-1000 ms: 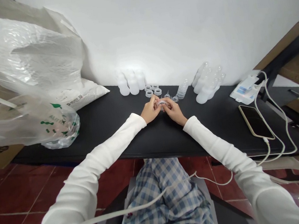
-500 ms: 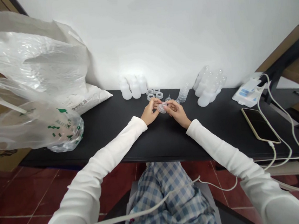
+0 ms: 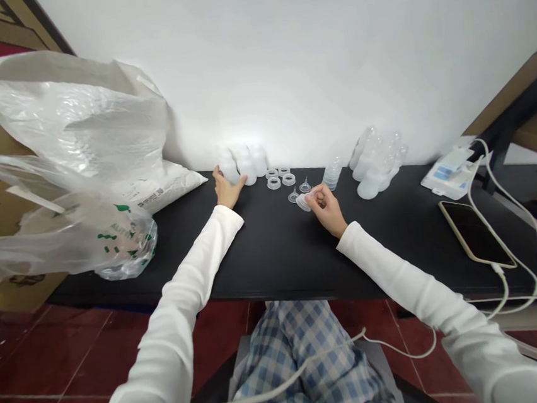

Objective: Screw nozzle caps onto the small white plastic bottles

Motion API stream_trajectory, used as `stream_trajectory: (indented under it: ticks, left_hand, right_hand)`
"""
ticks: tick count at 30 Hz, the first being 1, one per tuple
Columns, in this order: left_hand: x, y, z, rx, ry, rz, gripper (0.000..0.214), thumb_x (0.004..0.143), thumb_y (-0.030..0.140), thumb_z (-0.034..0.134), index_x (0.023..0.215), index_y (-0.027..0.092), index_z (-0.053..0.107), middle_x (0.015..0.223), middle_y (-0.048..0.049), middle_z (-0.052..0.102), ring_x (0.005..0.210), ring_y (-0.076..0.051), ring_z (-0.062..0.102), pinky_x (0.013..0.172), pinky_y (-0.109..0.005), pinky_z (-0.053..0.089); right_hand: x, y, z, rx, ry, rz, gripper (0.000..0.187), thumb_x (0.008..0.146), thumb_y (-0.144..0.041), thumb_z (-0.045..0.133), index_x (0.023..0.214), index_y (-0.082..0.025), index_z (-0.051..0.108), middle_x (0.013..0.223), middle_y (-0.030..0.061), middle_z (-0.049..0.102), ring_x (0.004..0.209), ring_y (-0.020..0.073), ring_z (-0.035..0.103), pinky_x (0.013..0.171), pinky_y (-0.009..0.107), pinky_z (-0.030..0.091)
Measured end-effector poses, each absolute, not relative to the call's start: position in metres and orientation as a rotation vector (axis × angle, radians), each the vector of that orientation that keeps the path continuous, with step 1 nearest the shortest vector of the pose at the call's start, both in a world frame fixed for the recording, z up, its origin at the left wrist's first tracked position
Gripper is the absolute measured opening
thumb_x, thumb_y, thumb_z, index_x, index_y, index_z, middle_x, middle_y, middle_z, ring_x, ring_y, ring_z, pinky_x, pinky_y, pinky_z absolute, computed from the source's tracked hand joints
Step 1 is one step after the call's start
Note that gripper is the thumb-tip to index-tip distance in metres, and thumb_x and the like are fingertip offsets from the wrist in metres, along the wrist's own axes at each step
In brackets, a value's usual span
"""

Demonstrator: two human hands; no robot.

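Note:
My left hand is at the leftmost white translucent bottle, thumb and fingers spread around its lower part; whether they touch it I cannot tell. Beside that bottle stand more of the same bottles. My right hand pinches a clear ring-shaped bottle collar above the black table. Near it lie clear teat-like pieces with thin pointed tips. Several loose collar rings sit between the bottles and my right hand. Behind that hand leans a stack of clear domed caps.
Bottles with domed caps stand grouped at the right by the wall. Farther right are a white plastic box, a phone and white cables. Plastic bags fill the left end. A cable crosses over my lap.
My left hand has let go of the collar and moved left to the bottles, its fingers spreading. My right hand keeps the collar, slightly farther right. The view has shifted a little.

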State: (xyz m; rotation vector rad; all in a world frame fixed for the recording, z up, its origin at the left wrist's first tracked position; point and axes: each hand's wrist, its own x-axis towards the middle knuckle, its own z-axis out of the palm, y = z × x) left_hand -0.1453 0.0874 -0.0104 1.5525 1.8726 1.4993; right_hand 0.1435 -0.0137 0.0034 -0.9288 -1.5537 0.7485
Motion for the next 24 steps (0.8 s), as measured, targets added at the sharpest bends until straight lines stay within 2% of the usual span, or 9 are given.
stream_trajectory:
  ticks: [5, 9, 12, 15, 18, 21, 24]
  left_hand:
    - [-0.144, 0.096, -0.014, 1.512, 1.952, 1.466, 0.06, 0.076, 0.029, 0.073, 0.121, 0.019, 0.036, 0.124, -0.0196, 0.062, 0.124, -0.034, 0.061, 0.108, -0.053, 0.043]
    - [-0.146, 0.094, -0.014, 1.577, 1.888, 1.707, 0.054, 0.075, 0.022, 0.07, 0.118, 0.019, 0.039, 0.123, -0.0165, 0.058, 0.119, -0.03, 0.06, 0.108, -0.048, 0.045]
    - [-0.14, 0.083, -0.011, 1.919, 1.738, 1.787, 0.055, 0.075, 0.022, 0.071, 0.123, 0.017, 0.045, 0.122, -0.0141, 0.056, 0.119, -0.028, 0.059, 0.108, -0.044, 0.046]
    - [-0.125, 0.066, -0.005, 2.438, 1.525, 1.477, 0.059, 0.073, 0.023, 0.075, 0.128, 0.017, 0.054, 0.121, -0.0122, 0.056, 0.114, -0.029, 0.062, 0.103, -0.042, 0.051]
    - [-0.109, 0.052, 0.0, 2.79, 1.329, 1.16, 0.056, 0.078, 0.023, 0.074, 0.133, 0.022, 0.06, 0.123, -0.0114, 0.057, 0.11, -0.027, 0.064, 0.098, -0.04, 0.054]
    - [-0.101, 0.046, 0.002, 2.956, 1.174, 1.069, 0.056, 0.084, 0.023, 0.071, 0.139, 0.026, 0.059, 0.123, -0.0123, 0.06, 0.112, -0.027, 0.065, 0.096, -0.039, 0.055]
    - [-0.099, 0.045, 0.001, 3.035, 1.071, 1.039, 0.053, 0.088, 0.031, 0.069, 0.14, 0.024, 0.058, 0.118, -0.0134, 0.065, 0.108, -0.027, 0.067, 0.095, -0.04, 0.056]
  right_hand:
    - [0.147, -0.014, 0.009, -0.964, -1.6, 0.669, 0.038, 0.087, -0.058, 0.062, 0.087, -0.024, 0.044, 0.062, -0.0078, 0.041, 0.056, 0.0098, 0.039, 0.056, 0.027, 0.034]
    - [0.152, -0.011, 0.012, -0.988, -1.65, 0.594, 0.034, 0.089, -0.053, 0.062, 0.095, -0.024, 0.046, 0.066, -0.0067, 0.044, 0.057, 0.0108, 0.042, 0.056, 0.027, 0.037]
    - [0.159, -0.006, 0.011, -1.013, -1.677, 0.555, 0.031, 0.09, -0.05, 0.06, 0.1, -0.024, 0.046, 0.074, -0.0035, 0.053, 0.058, 0.0112, 0.046, 0.057, 0.028, 0.041]
    - [0.166, -0.001, 0.011, -0.967, -1.687, 0.532, 0.029, 0.091, -0.046, 0.06, 0.103, -0.025, 0.045, 0.09, 0.0015, 0.062, 0.069, 0.0132, 0.056, 0.065, 0.029, 0.047]
    - [0.17, 0.001, 0.011, -0.877, -1.735, 0.531, 0.031, 0.09, -0.042, 0.062, 0.111, -0.025, 0.047, 0.103, 0.0051, 0.064, 0.084, 0.0163, 0.062, 0.072, 0.031, 0.051]
    - [0.171, 0.001, 0.011, -0.82, -1.842, 0.513, 0.032, 0.09, -0.036, 0.061, 0.118, -0.024, 0.052, 0.116, 0.0082, 0.064, 0.091, 0.0178, 0.064, 0.077, 0.032, 0.054]
    - [0.171, 0.001, 0.011, -0.784, -1.96, 0.467, 0.03, 0.091, -0.032, 0.059, 0.12, -0.023, 0.057, 0.118, 0.0089, 0.066, 0.094, 0.019, 0.065, 0.079, 0.033, 0.055]
